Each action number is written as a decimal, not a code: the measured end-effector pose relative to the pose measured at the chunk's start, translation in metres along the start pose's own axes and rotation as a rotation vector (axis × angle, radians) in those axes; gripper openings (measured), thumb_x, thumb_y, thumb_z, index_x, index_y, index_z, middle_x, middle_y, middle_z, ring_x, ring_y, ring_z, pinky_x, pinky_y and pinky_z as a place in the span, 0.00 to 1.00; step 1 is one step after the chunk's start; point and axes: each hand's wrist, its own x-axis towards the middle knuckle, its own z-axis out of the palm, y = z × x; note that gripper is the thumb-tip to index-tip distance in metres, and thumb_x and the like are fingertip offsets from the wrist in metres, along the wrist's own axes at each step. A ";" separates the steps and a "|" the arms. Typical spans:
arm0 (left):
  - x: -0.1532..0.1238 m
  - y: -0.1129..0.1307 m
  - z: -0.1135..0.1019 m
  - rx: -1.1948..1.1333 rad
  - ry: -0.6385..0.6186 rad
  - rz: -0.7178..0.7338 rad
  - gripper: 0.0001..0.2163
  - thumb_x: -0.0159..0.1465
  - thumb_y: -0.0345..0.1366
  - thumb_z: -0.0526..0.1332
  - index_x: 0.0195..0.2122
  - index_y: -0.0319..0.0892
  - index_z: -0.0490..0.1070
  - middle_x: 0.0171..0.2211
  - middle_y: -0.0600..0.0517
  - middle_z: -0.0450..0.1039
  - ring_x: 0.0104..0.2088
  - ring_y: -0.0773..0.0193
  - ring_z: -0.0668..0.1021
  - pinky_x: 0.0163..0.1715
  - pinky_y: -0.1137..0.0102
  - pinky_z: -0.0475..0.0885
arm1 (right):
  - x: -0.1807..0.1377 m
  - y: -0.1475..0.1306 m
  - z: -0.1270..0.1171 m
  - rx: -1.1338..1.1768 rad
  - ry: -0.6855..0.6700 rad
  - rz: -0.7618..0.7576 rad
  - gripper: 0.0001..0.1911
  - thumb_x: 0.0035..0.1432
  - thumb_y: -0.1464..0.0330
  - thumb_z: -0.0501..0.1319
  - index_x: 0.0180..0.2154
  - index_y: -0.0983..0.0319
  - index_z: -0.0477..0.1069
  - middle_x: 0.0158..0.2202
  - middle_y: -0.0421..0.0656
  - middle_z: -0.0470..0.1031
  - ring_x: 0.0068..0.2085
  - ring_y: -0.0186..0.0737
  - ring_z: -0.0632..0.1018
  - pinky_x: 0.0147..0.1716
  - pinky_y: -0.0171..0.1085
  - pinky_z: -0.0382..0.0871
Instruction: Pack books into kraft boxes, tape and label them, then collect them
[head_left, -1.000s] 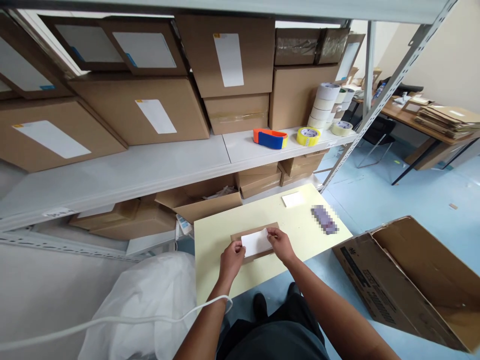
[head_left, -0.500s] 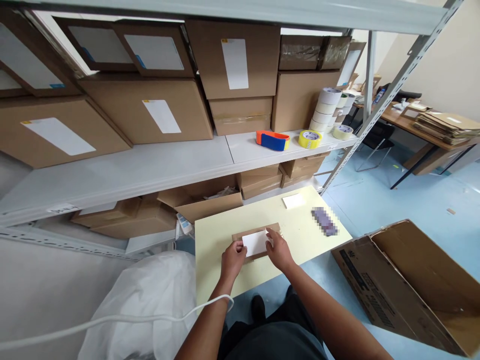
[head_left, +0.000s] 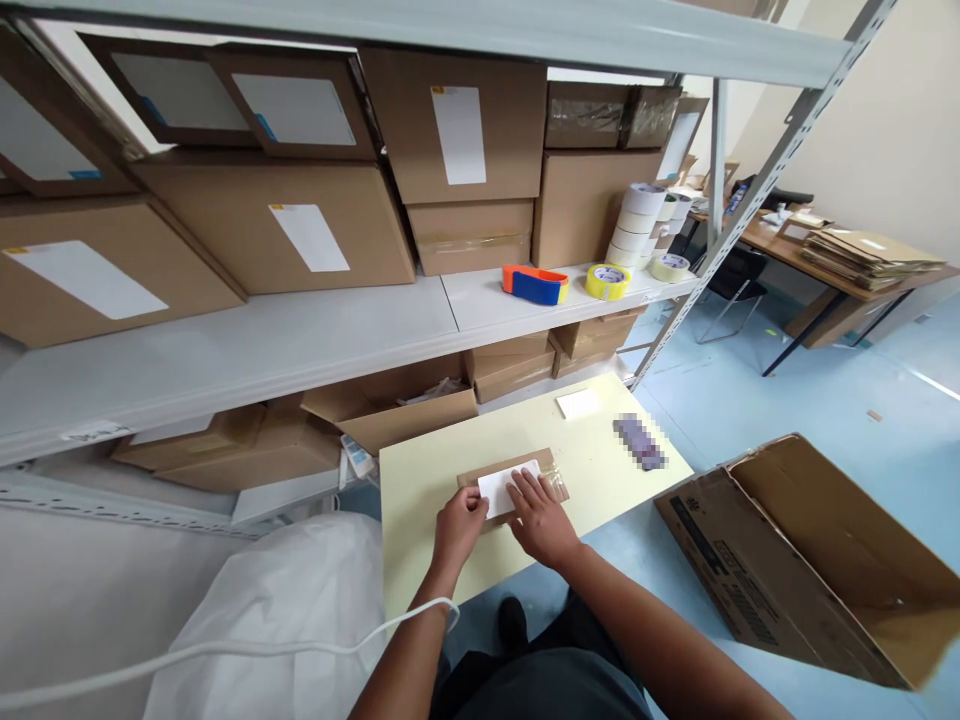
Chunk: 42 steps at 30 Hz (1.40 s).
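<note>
A small brown cardboard box (head_left: 472, 470) lies on the pale yellow table (head_left: 420, 560), with clear tape at its right end. On its top rests a white label (head_left: 495, 492). My left hand (head_left: 459, 522) pinches the label's left edge between thumb and fingers. Flat across the label's right part lies my right hand (head_left: 541, 515), its fingers stretched out, hiding some of the label and box.
A white card (head_left: 577, 403) and a blurred purple item (head_left: 639, 441) lie farther back on the table. Behind stands a shelf (head_left: 337, 325) with boxes and tape rolls (head_left: 607, 282). A large open carton (head_left: 750, 570) stands right, a white bag (head_left: 285, 620) left.
My right hand has gone from holding the label's right edge to lying flat on it. The label's right part now sits down on the box. The view has shifted slightly.
</note>
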 end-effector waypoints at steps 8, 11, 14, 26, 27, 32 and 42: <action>-0.016 0.008 -0.003 0.537 0.171 0.345 0.19 0.68 0.35 0.56 0.58 0.40 0.72 0.49 0.39 0.79 0.50 0.49 0.80 0.53 0.59 0.72 | 0.003 0.012 0.008 -0.063 -0.165 -0.013 0.45 0.63 0.58 0.63 0.73 0.70 0.49 0.75 0.59 0.46 0.75 0.59 0.48 0.71 0.59 0.43; -0.020 0.003 0.020 0.643 0.170 0.661 0.26 0.65 0.30 0.55 0.65 0.39 0.65 0.61 0.39 0.72 0.63 0.49 0.72 0.64 0.56 0.65 | 0.007 0.010 0.003 -0.062 -0.210 -0.001 0.46 0.63 0.59 0.63 0.73 0.70 0.47 0.75 0.59 0.46 0.75 0.59 0.48 0.72 0.58 0.41; -0.017 -0.009 0.045 0.729 0.088 0.782 0.36 0.61 0.27 0.55 0.73 0.37 0.53 0.71 0.40 0.59 0.72 0.51 0.60 0.70 0.54 0.55 | 0.011 0.010 -0.001 -0.053 -0.235 -0.001 0.47 0.62 0.62 0.62 0.74 0.71 0.44 0.75 0.57 0.46 0.75 0.58 0.48 0.72 0.58 0.42; -0.010 -0.014 0.079 0.838 0.186 0.713 0.32 0.66 0.24 0.48 0.73 0.35 0.53 0.68 0.36 0.63 0.70 0.47 0.63 0.71 0.45 0.53 | 0.004 0.025 0.002 -0.234 -0.173 0.114 0.45 0.60 0.67 0.58 0.73 0.75 0.45 0.74 0.61 0.45 0.75 0.61 0.48 0.71 0.61 0.42; -0.008 -0.010 0.080 0.834 0.185 0.719 0.31 0.66 0.25 0.49 0.72 0.35 0.55 0.67 0.36 0.65 0.70 0.46 0.64 0.71 0.45 0.53 | 0.004 0.023 0.003 -0.234 -0.174 0.095 0.44 0.61 0.66 0.58 0.73 0.75 0.46 0.74 0.62 0.45 0.75 0.61 0.48 0.71 0.61 0.43; 0.004 -0.001 0.078 0.800 0.144 0.763 0.34 0.64 0.25 0.51 0.73 0.38 0.53 0.71 0.40 0.58 0.72 0.49 0.59 0.72 0.49 0.53 | 0.010 0.020 0.001 -0.204 -0.207 0.093 0.44 0.62 0.64 0.58 0.73 0.75 0.46 0.75 0.59 0.44 0.75 0.59 0.47 0.71 0.58 0.41; -0.001 -0.036 0.027 0.803 0.168 0.630 0.39 0.59 0.32 0.60 0.72 0.28 0.53 0.73 0.32 0.50 0.74 0.42 0.53 0.71 0.45 0.49 | 0.009 0.020 0.002 -0.193 -0.200 0.119 0.43 0.60 0.69 0.56 0.72 0.78 0.45 0.75 0.60 0.42 0.75 0.60 0.48 0.72 0.58 0.43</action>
